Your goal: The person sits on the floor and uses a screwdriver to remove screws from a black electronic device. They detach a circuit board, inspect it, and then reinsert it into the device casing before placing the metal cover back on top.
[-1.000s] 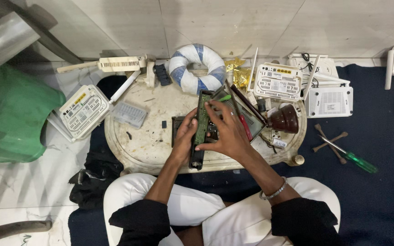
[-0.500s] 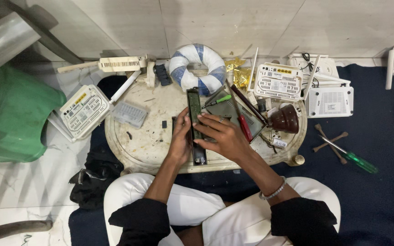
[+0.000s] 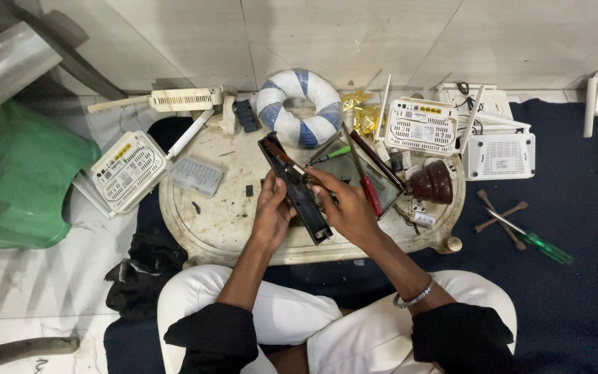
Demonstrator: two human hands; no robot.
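Gripping a black device (image 3: pixel 297 188) — underside hidden — both hands.

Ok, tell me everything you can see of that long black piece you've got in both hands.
The long black piece is a narrow, dark, slab-like part, seemingly plastic, with a raised rim along its edges. It is held edge-up and slanted, far end toward the blue-and-white ring, near end toward the lap, above the round pale worktop. The left hand cradles it from the left; the right hand grips its other side. Its inner face is too dark to tell.
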